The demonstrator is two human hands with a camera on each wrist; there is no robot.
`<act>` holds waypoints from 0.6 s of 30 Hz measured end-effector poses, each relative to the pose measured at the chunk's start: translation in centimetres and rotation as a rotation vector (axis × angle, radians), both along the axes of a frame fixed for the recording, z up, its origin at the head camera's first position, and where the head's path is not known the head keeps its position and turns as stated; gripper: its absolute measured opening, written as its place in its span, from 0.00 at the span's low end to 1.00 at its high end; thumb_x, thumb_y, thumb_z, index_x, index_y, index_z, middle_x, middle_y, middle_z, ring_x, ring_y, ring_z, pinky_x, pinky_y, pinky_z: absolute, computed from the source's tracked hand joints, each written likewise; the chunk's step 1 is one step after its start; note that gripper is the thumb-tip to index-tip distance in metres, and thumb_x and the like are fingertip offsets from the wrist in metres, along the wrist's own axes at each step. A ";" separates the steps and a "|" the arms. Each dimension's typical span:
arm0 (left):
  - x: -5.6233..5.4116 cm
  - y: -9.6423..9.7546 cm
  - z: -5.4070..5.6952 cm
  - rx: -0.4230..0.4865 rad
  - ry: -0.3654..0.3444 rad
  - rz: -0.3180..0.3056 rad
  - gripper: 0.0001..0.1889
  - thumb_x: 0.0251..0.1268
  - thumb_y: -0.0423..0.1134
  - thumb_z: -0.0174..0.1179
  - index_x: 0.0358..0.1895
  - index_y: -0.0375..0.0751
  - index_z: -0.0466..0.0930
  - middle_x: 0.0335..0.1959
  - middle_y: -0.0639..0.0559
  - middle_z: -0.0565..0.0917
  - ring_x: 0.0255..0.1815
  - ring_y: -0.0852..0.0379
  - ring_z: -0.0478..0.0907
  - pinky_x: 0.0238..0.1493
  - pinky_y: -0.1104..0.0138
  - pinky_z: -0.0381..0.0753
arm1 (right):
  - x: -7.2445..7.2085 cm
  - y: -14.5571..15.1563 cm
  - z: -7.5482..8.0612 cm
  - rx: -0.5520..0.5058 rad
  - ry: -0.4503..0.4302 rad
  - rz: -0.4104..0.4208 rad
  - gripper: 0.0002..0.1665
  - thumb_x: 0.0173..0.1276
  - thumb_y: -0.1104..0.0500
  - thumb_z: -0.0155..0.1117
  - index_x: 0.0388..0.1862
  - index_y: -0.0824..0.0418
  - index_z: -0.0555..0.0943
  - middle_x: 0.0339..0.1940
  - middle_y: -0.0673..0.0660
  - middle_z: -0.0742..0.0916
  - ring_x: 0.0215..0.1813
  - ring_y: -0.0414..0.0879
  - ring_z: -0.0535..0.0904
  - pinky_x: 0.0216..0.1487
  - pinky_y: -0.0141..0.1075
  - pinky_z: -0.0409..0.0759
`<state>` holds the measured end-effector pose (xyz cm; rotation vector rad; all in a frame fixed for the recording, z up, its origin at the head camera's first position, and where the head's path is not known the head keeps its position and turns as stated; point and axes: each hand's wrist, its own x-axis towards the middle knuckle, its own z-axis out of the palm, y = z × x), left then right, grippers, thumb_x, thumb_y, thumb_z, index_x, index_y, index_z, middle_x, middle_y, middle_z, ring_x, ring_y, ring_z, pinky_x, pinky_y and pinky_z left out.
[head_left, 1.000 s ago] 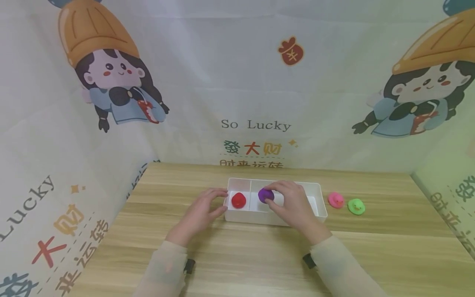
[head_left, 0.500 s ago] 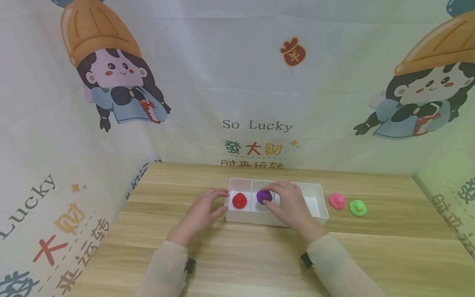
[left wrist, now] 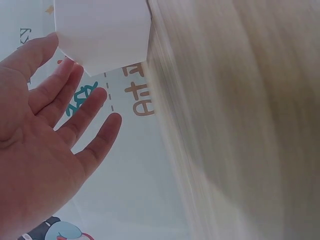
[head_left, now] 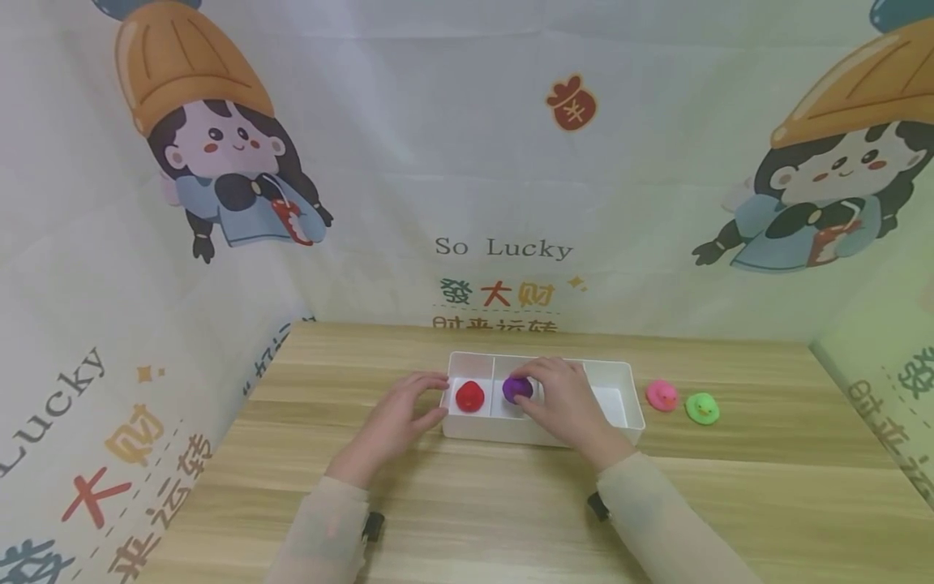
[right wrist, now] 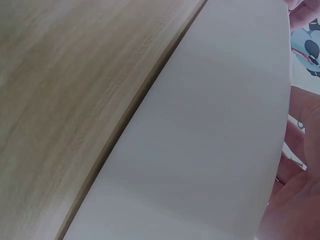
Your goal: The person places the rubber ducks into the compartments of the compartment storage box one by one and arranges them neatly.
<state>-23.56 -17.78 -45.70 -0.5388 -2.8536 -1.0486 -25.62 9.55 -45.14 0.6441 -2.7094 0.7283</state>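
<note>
My right hand (head_left: 572, 401) pinches a purple toy duck (head_left: 515, 388) between thumb and fingers, inside the middle compartment of a white divided box (head_left: 503, 430). The duck's beak is out of sight, and I cannot tell whether its base meets the floor of the box. A red toy duck (head_left: 470, 396) sits in the left compartment. At the box's left end, my left hand (head_left: 394, 414) rests its thumb and fingertips at the rim; in the left wrist view the fingers of that hand (left wrist: 45, 135) are fairly straight and spread. The box wall (right wrist: 190, 130) hides the purple duck from the right wrist view.
To the right of the box, a pink toy duck (head_left: 662, 396) and a green toy duck (head_left: 703, 409) lie on the wooden table (head_left: 467, 511). A printed cloth (head_left: 394, 178) hangs behind the table and at both sides.
My right hand has shifted slightly left and lower with the purple toy duck within the middle compartment. The left hand stays at the box's end.
</note>
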 end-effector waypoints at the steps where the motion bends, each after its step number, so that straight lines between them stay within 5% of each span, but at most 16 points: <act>1: 0.0 0.0 -0.1 -0.001 0.005 -0.002 0.22 0.69 0.38 0.68 0.64 0.39 0.80 0.70 0.48 0.78 0.75 0.44 0.71 0.79 0.47 0.68 | 0.0 0.0 0.0 0.007 -0.002 0.000 0.17 0.63 0.53 0.79 0.49 0.53 0.88 0.53 0.52 0.90 0.61 0.53 0.83 0.68 0.58 0.74; 18: 0.1 -0.1 -0.1 0.004 0.013 0.002 0.22 0.69 0.38 0.68 0.64 0.39 0.80 0.70 0.48 0.78 0.75 0.44 0.71 0.78 0.47 0.69 | -0.9 -1.0 0.3 0.112 -0.126 0.012 0.15 0.62 0.56 0.79 0.48 0.53 0.89 0.52 0.52 0.91 0.62 0.53 0.83 0.73 0.63 0.66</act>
